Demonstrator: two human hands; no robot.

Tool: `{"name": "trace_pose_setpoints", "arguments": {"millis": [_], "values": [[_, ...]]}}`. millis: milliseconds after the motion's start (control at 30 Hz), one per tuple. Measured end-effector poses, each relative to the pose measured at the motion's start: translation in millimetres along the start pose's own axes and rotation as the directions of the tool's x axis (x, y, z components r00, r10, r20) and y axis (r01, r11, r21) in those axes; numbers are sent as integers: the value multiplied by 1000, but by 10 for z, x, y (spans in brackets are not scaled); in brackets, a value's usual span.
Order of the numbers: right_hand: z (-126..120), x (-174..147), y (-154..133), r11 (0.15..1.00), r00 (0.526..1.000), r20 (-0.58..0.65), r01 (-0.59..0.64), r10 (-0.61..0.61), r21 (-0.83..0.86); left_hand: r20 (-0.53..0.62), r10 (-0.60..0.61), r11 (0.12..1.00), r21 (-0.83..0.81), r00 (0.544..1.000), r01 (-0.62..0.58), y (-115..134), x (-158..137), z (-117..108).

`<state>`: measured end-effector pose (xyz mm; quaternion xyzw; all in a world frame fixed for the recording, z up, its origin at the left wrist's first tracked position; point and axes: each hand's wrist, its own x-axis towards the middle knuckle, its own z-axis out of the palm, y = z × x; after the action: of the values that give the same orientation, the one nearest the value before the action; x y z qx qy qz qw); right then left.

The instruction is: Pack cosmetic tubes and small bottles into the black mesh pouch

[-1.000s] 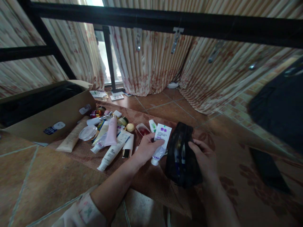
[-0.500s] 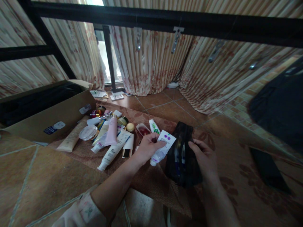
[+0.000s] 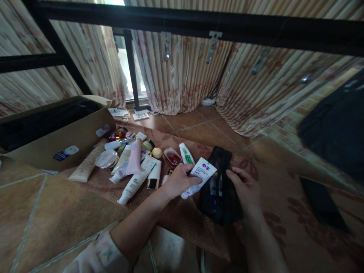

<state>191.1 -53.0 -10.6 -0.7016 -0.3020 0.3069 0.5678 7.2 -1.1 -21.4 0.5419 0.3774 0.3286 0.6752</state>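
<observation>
Pinching a white tube in a narrow grip, the left hand is holding it near the frame's centre, beside a black mesh pouch. The right hand is gripping the pouch's right edge, while assorted cosmetics are lying on a brown mat, left of centre.

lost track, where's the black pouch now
In the head view, the black pouch is right of centre, gripped by the right hand, with the white tube in the left hand at its left edge.

striped curtains hang behind a dark rail, flanking a bright window above brown tiles.
</observation>
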Motion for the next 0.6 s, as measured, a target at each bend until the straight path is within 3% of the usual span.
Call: {"name": "trace_pose_setpoints", "arguments": {"millis": [367, 600], "values": [[5, -11, -10, 998, 999, 2, 50, -50, -30, 32, 12, 1000, -10, 999, -12, -8, 6, 3], [2, -5, 8, 1000, 1000, 6, -8, 8, 0, 21, 10, 995, 97, 1000, -12, 36, -26, 25]]}}
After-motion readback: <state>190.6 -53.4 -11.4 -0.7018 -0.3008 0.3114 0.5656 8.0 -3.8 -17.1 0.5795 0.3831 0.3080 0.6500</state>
